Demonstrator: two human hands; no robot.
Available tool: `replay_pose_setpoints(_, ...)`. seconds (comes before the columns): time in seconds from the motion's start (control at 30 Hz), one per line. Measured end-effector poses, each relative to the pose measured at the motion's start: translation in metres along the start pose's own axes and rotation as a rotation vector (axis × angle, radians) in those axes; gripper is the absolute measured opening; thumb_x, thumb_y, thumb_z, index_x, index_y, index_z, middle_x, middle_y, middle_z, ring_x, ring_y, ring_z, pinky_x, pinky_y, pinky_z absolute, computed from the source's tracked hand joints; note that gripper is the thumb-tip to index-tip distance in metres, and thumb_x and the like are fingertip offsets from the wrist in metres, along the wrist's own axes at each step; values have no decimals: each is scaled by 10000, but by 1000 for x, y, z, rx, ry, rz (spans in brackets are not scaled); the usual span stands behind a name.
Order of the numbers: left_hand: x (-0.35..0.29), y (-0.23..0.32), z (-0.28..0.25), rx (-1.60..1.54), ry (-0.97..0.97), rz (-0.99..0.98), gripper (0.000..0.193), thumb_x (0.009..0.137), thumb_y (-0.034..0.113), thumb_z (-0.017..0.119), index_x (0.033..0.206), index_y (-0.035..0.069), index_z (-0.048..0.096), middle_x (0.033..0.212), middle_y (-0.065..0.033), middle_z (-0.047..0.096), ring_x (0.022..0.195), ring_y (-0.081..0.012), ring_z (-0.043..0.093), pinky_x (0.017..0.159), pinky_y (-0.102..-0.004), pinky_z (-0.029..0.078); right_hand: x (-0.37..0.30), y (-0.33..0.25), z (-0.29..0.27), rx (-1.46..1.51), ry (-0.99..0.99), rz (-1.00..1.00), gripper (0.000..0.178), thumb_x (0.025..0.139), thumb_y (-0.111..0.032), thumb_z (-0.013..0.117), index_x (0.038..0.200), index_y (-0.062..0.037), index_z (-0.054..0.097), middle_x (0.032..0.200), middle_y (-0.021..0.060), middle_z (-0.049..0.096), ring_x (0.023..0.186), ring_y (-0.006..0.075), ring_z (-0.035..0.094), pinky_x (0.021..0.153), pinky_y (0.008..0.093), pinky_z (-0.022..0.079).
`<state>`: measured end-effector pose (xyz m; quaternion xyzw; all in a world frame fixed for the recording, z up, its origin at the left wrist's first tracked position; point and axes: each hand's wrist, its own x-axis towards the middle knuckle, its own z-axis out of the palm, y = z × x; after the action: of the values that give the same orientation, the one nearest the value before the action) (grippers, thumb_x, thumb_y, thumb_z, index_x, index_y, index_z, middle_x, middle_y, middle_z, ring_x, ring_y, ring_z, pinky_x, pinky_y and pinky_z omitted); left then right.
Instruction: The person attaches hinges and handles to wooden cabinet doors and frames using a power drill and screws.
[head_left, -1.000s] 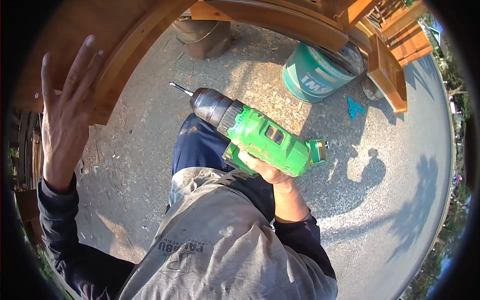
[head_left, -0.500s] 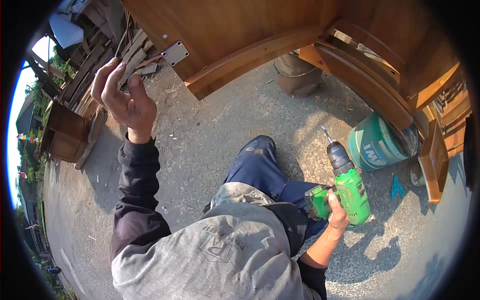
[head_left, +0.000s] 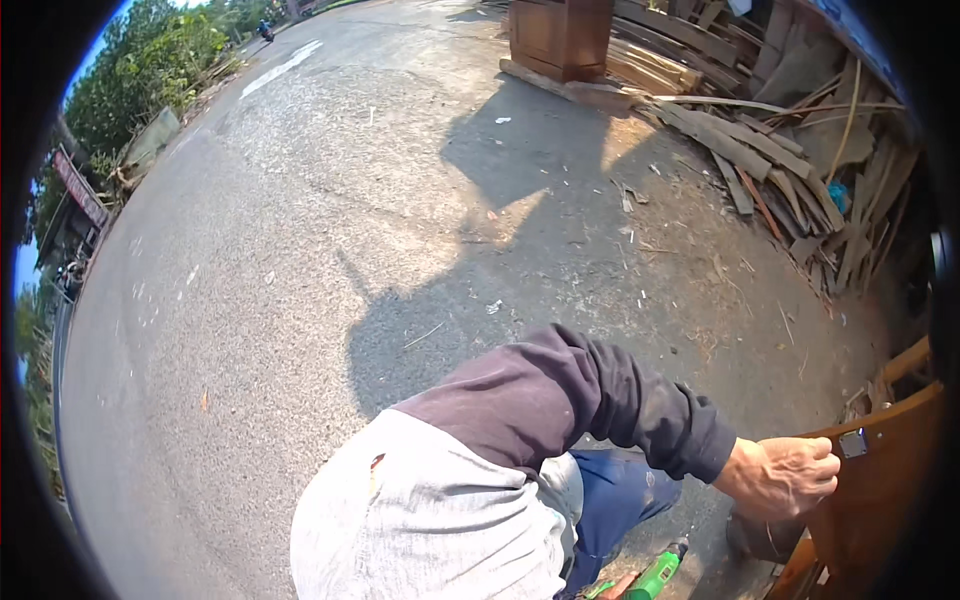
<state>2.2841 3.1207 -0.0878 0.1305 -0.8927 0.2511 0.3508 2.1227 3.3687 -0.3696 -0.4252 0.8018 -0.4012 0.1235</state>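
Note:
At the lower right, my left hand is beside the wooden furniture panel. Its fingers are curled closed, with the fingertips turned toward the panel's edge; what they hold, if anything, is hidden. Just past them, a small metal plate is set on the brown panel near its corner. Down at the bottom edge, my right hand grips a green cordless drill. Only part of that hand and of the drill shows. The drill points up and to the right, apart from the panel.
Scrap planks lie heaped at the upper right, beside a brown wooden cabinet standing on the pavement. A dark rounded container is partly hidden under my left hand. Greenery lines the far left, and a distant motorbike is on the road.
The view has swung left, so the panel and drill now lie at the lower right. My left hand, formerly raised with fingers apart, is now closed beside the panel. My right hand keeps the drill.

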Motion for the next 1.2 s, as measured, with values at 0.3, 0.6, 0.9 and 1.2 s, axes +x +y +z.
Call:
replay_pose_setpoints(0.3, -19, 8, 17, 320, -100, 87, 352, 782, 394, 583, 959, 130, 736, 951, -28, 588, 895, -200, 538, 782, -389, 411, 50, -102, 48, 112, -207, -382, 271, 842, -73, 678, 1088, 39, 645, 968, 86, 661, 793, 186, 611, 698, 336, 500)
replay_pose_setpoints(0.6, -109, -26, 38, -589, 549, -805, 375, 867, 57, 695, 1211, 45, 544, 1115, -90, 528, 926, -153, 513, 758, -294, 445, 56, -177, -86, 17, 117, -447, 328, 820, -37, 691, 1142, 18, 659, 1057, 96, 687, 889, 183, 637, 784, 326, 516)
replay_pose_setpoints(0.9, -69, -15, 50, -815, 478, -908, 529, 843, 148, 745, 1317, 74, 522, 1244, -100, 524, 1088, -211, 548, 900, -355, 451, 70, -238, -133, -543, 254, -794, 219, 765, -131, 786, 981, -163, 775, 1010, 61, 729, 878, 278, 688, 759, 422, 542)
replay_pose_setpoints(1.2, -69, -22, 53, -942, 613, -857, 422, 863, 89, 709, 1255, 59, 554, 1165, -92, 573, 1038, -185, 574, 872, -322, 460, 81, -251, -126, -195, 185, -471, 212, 760, -126, 821, 954, -73, 753, 938, 74, 717, 782, 248, 678, 719, 377, 520)
